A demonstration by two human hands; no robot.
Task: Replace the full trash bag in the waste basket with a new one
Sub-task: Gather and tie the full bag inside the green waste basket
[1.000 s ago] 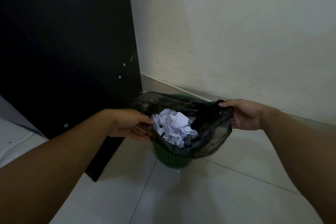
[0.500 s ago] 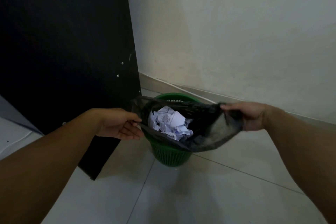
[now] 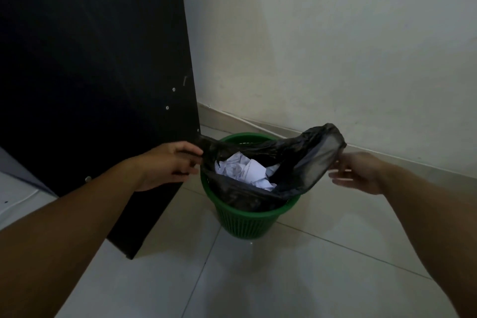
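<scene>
A green slatted waste basket (image 3: 247, 222) stands on the tiled floor near the wall. Inside it sits a black trash bag (image 3: 307, 162) holding crumpled white paper (image 3: 245, 170). The bag's rim is off the basket's rim and stretched wide. My left hand (image 3: 170, 165) pinches the bag's left edge beside the basket. My right hand (image 3: 361, 171) holds the right edge, which is pulled up and out past the basket's right side. The bag's lower part is still down in the basket.
A tall black panel (image 3: 98, 85) leans or stands right next to the basket on the left, reaching the floor. A pale wall (image 3: 335, 46) with a skirting runs behind. Light floor tiles (image 3: 284, 279) spread in front and to the right.
The bag's rim came off the basket, exposing the green rim. My hands moved apart, and my right hand lifted the bag's right edge up and to the right.
</scene>
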